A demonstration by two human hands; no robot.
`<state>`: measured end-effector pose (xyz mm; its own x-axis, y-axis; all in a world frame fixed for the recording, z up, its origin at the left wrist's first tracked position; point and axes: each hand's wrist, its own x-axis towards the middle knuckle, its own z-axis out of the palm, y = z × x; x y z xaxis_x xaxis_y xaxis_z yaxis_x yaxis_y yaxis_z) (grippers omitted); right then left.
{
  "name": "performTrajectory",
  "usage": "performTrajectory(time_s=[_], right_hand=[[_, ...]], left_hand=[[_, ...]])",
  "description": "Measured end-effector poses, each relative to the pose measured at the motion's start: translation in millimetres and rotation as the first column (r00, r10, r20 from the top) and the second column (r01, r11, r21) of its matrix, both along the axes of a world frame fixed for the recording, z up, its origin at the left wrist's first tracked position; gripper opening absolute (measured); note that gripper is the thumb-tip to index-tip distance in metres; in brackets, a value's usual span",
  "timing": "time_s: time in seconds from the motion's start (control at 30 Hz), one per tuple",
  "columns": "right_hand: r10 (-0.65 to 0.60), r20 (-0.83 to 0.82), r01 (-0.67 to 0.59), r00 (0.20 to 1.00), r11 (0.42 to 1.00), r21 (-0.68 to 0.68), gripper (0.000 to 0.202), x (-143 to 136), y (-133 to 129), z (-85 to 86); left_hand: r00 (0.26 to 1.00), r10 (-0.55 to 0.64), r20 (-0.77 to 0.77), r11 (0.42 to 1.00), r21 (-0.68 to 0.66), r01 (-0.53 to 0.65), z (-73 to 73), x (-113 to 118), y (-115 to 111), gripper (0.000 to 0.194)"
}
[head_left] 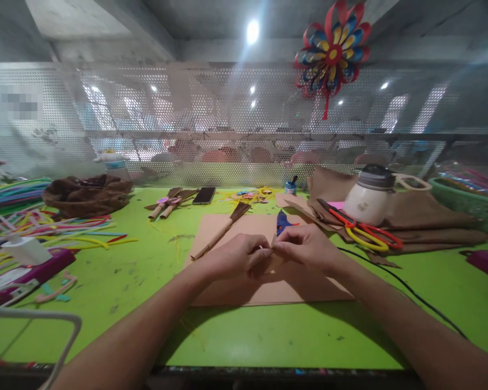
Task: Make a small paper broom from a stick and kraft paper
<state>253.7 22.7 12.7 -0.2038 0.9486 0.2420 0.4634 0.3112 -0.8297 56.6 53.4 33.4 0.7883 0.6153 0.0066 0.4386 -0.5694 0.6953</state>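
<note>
The left hand and the right hand meet above the brown sheet, in the middle of the green table. The thumbs and forefingers are narrow, tip near tip, pinching a small brown piece between them. This piece looks thin and dull, like paper; its full shape one cannot tell, because fingers cover most of it. Farther to the left, a roll lies slanted on the sheet: brown and slim, with a darker, fringed far end. The glue gun, blue with an orange trigger, is just beyond the right hand.
</note>
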Motion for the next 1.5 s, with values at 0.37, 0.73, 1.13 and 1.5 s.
performTrajectory(time_s=[0.37, 0.73, 1.13, 1.5], right_hand=[[0.075, 0.01, -0.075, 0.997, 0.997, -0.034, 0.024, 9.4, 4.3, 3.7], [0.029, -0.067, -0.029, 0.997, 1.0, -0.011, 0.029, 8.9, 5.1, 2.0], [0.061, -0.075, -0.067, 0.995, 0.994, -0.087, 0.026, 15.4, 8.9, -0.8], [-0.022, -0.136, 0.02, 0.99, 1.0, -0.011, 0.021, 14.2, 10.3, 3.2]], left_hand=[[1.0, -0.026, 0.014, 0.996, -0.088, 0.027, -5.7, -1.6, 1.0, 0.033], [0.999, -0.003, 0.039, 0.991, -0.134, 0.008, -7.3, -0.4, 6.4, 0.032], [0.998, -0.011, 0.062, 0.983, -0.184, 0.022, -9.4, -0.9, 5.3, 0.031], [0.996, 0.079, 0.031, 0.997, -0.014, -0.078, -7.8, -4.7, 15.0, 0.034]])
